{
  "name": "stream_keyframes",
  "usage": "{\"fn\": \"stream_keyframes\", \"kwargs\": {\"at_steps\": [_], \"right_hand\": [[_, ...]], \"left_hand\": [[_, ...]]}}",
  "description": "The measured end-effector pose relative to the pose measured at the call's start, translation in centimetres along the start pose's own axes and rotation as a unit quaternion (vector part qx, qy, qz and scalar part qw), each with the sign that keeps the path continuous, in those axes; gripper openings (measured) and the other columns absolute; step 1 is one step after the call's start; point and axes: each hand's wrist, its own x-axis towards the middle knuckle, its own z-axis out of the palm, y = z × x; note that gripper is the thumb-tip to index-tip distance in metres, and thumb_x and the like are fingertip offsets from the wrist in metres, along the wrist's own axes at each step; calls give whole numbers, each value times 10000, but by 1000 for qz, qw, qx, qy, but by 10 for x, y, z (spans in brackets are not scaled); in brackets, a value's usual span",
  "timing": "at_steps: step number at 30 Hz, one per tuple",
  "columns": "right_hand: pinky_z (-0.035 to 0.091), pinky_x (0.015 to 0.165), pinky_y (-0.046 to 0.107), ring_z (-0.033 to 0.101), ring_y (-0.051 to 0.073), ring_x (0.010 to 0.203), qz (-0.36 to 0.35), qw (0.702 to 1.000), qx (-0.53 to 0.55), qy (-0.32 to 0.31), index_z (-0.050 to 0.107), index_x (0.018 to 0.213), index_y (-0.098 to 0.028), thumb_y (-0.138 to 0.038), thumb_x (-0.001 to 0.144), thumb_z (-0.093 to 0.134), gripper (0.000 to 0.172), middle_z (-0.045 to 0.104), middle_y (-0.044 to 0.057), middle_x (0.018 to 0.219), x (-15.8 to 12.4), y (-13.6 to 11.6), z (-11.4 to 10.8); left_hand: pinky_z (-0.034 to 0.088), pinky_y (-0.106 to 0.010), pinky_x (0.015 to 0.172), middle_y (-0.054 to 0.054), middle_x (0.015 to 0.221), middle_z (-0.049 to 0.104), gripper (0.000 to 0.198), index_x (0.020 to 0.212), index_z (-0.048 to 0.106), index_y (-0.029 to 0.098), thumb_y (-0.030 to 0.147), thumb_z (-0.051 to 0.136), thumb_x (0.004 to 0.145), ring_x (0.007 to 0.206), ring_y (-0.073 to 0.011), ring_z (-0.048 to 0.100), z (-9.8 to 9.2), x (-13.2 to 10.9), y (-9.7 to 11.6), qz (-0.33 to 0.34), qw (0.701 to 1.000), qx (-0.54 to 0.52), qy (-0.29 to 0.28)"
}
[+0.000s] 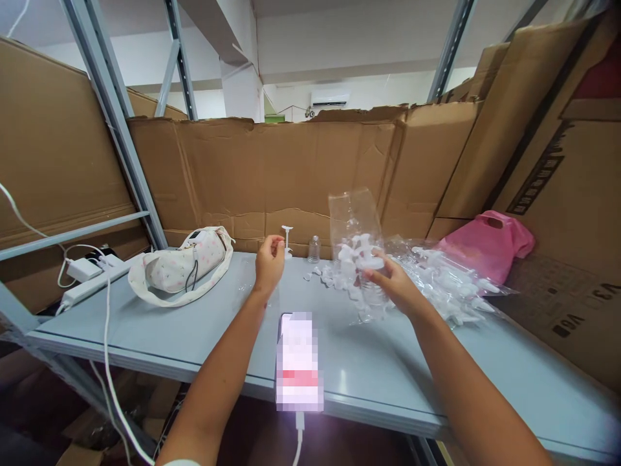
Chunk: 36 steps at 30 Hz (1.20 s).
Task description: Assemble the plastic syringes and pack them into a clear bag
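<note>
A clear bag [353, 223] holding small white plastic parts is gripped at its lower edge by the right hand [394, 282], fingers closed on the film, and held upright just above the worktop [194, 330]. The left hand [269, 262] is curled loosely, fingertips pinched together; whether a small part is held in it cannot be told. Just beyond the left hand a white pump piece [287, 241] and a small clear bottle [315, 248] stand upright. Between the hands loose white parts [330, 277] lie scattered, and right of the right hand more bagged parts [446, 278] are piled. A phone [299, 359] lies nearer than both hands. Sorting of parts out of the bag appears to be in hand; a steady grip on the slack film would be called for, so that the contents are not spilled.
</note>
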Motion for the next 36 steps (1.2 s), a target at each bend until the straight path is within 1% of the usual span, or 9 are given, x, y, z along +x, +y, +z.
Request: {"fn": "stream_keyframes", "kwargs": {"at_steps": [4, 8, 11, 16, 20, 23, 29, 32, 36], "right_hand": [[489, 678, 300, 605, 184, 746, -7, 997, 62, 53, 547, 1042, -234, -491, 683, 655, 455, 635, 18, 891, 4, 6, 3], [500, 676, 317, 622, 199, 742, 12, 992, 93, 82, 540, 1064, -239, -506, 674, 654, 486, 646, 23, 859, 8, 11, 5], [504, 670, 336, 630, 199, 677, 14, 988, 98, 120, 539, 1058, -245, -533, 655, 654, 509, 649, 25, 825, 9, 12, 4], [502, 653, 346, 631, 198, 653, -8, 970, 127, 209, 524, 1068, -242, -571, 648, 620, 542, 645, 25, 822, 11, 8, -6], [500, 634, 335, 627, 195, 646, -7, 962, 153, 228, 518, 1093, -237, -559, 665, 596, 541, 627, 26, 799, 12, 4, -14], [501, 608, 329, 630, 204, 665, 1, 963, 145, 227, 503, 1132, -237, -571, 665, 584, 580, 632, 33, 815, 12, 3, -14], [506, 596, 318, 637, 212, 722, 0, 962, 165, 216, 525, 1087, -224, -550, 638, 629, 565, 639, 35, 849, 12, 3, -8], [508, 593, 316, 622, 186, 646, 4, 963, 171, 209, 532, 1046, -230, -523, 639, 653, 516, 625, 18, 805, 12, 5, -6], [507, 591, 307, 594, 156, 596, 6, 967, 166, 191, 535, 975, -231, -486, 646, 677, 440, 604, 1, 773, 11, 9, -5]], "left_hand": [[451, -259, 769, -36, 988, 639, 242, 989, 596, 193, 311, 449, 837, 871, -147, 583, 14, -10, -6, -12, 968, 77, -238], [392, -290, 944, -50, 1195, 593, 331, 1100, 591, 206, 306, 509, 796, 1099, -185, 530, 36, -28, 4, 85, 854, 144, -492], [412, -303, 921, -67, 1166, 611, 329, 1056, 611, 194, 303, 568, 749, 1069, -218, 553, 57, -44, 19, 155, 763, 197, -596], [395, -302, 947, -66, 1267, 541, 401, 1117, 569, 221, 398, 574, 757, 1124, -225, 516, 90, -59, 36, 244, 742, 207, -589], [327, -367, 1016, -72, 1394, 414, 463, 1201, 515, 226, 418, 554, 781, 1277, -267, 359, 109, -64, 39, 351, 729, 235, -539], [345, -363, 990, -64, 1397, 411, 438, 1215, 505, 234, 372, 538, 801, 1288, -264, 338, 121, -71, 40, 389, 713, 250, -527], [379, -387, 944, -97, 1353, 457, 387, 1195, 517, 202, 333, 493, 832, 1188, -274, 444, 133, -80, 36, 322, 721, 286, -543], [383, -336, 948, -62, 1292, 519, 344, 1138, 557, 221, 186, 510, 799, 1165, -240, 463, 132, -76, 32, 291, 754, 243, -536], [422, -296, 897, -30, 1154, 598, 314, 1158, 532, 252, 240, 406, 870, 1058, -181, 534, 119, -69, 20, 223, 809, 188, -511]]}}
